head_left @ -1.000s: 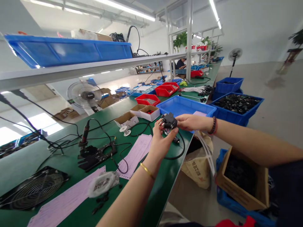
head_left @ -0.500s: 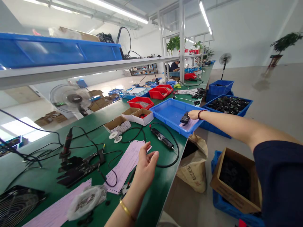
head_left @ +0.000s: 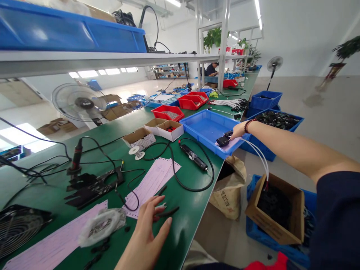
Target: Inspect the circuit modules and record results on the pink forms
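My right hand (head_left: 239, 129) grips a black plastic part (head_left: 224, 140) at the near right corner of a shallow blue tray (head_left: 194, 141). White wires (head_left: 260, 153) trail from that hand past the table edge towards an open carton. A pink paper (head_left: 233, 145) lies in the tray beneath the part. My left hand (head_left: 146, 232) is open, fingers spread, over a hand tool with dark handles (head_left: 170, 212), probably pliers; its head is partly hidden by the fingers. Perforated pink sheets (head_left: 149, 182) lie just beyond. A black electric screwdriver (head_left: 194, 157) rests between the sheets and the tray.
A soldering iron (head_left: 76, 155) stands in its holder at left, cables around it. Small cartons (head_left: 170, 130) and red bins (head_left: 168, 112) line the back. Right of the table are a sack (head_left: 229, 193), a carton of black parts (head_left: 253, 217) and blue crates (head_left: 266, 100). A person sits far off.
My left hand has come back towards me and spread over the dark-handled tool. My right hand stays at the tray with the black part; the white wires now show. The view has tilted down.
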{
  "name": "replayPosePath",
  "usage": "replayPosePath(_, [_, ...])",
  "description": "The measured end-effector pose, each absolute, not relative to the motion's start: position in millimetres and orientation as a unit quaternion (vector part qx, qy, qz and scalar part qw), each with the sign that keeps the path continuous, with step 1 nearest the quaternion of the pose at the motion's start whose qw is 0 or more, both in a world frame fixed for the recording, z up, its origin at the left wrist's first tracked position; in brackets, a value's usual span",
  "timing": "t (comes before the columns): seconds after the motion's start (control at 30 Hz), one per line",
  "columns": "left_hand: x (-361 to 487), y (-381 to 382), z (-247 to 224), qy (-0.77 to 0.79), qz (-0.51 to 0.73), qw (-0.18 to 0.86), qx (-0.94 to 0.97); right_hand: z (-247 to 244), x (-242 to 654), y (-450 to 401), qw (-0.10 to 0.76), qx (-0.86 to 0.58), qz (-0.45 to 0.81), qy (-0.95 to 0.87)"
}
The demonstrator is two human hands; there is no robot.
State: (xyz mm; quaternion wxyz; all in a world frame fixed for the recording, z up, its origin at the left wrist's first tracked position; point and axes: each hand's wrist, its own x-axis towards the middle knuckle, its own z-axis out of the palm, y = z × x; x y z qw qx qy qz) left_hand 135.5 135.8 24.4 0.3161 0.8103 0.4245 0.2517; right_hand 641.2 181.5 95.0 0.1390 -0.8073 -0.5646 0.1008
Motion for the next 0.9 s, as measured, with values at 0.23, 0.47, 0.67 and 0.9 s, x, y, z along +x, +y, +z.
replayPosePath(0.23, [77.7,52.2,25.9,0.430,0.109,0.247,0.861,112.9,601.6,149.0,0.136,-0.774,0.089,-0.613])
replayPosePath(0.47, [40.3,-6.2,6.5,0.503,0.097,0.232,0.827,30.7,434.3,104.0,0.285,-0.459,0.149,-0.828])
replayPosePath(0.67, [11.3,-22.4,-1.0,0.542,0.158,0.189,0.803,27.9,344.3,161.3,0.183,-0.480,0.221,-0.829])
replayPosePath(0.9, [-13.8,-8.3,18.5,0.588,0.114,0.075,0.797,39.7,230.6,167.7,0.153,-0.324,0.213,-0.909])
